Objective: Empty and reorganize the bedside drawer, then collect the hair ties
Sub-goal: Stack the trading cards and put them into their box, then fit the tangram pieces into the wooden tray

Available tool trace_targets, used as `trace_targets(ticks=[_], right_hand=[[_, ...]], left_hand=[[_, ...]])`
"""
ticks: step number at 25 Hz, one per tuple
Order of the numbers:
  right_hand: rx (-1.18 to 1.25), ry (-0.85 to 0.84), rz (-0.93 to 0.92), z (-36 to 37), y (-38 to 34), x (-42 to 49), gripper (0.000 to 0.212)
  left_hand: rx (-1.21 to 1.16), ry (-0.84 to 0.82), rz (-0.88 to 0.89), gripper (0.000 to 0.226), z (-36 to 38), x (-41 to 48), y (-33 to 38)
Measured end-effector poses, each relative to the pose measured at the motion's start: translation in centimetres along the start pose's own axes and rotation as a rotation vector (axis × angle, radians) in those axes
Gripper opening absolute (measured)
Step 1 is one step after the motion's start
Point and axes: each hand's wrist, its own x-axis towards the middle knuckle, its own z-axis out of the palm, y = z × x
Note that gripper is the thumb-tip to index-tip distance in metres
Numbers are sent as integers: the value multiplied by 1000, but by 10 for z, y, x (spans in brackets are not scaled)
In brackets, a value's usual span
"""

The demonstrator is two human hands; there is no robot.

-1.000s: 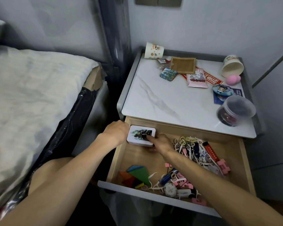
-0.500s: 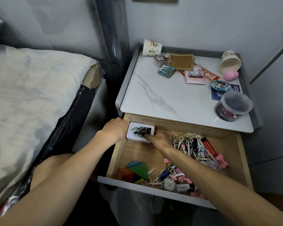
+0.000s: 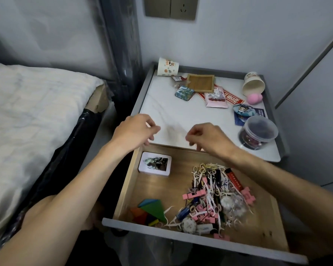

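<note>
Head: left hand [image 3: 135, 131], right hand [image 3: 210, 139] hover near drawer [image 3: 158, 189].

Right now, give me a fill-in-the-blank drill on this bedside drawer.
The picture tin lies in the drawer's back-____ corner.
The left hand and right hand hold ____.
The ____ makeup sponge lies beside the toppled paper cup.
Missing words: left; nothing; pink.
</note>
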Motion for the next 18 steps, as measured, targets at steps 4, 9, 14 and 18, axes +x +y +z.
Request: trace_targets(ticks=[4,9,14,18], right_hand=[[-157,227,20,-57,5,80,13],[-267,417,276,-83,43,193,43],[-243,466,362,-73,53,234,26],[73,425,366,-82,47,232,10]], left_hand=[[-376,4,-17,11,0,28,22],[-550,-19,-74,11,1,49,19],[-507,-39,-93,12,-2,58,11],[-508,-62,-90,12,-1,60,15]])
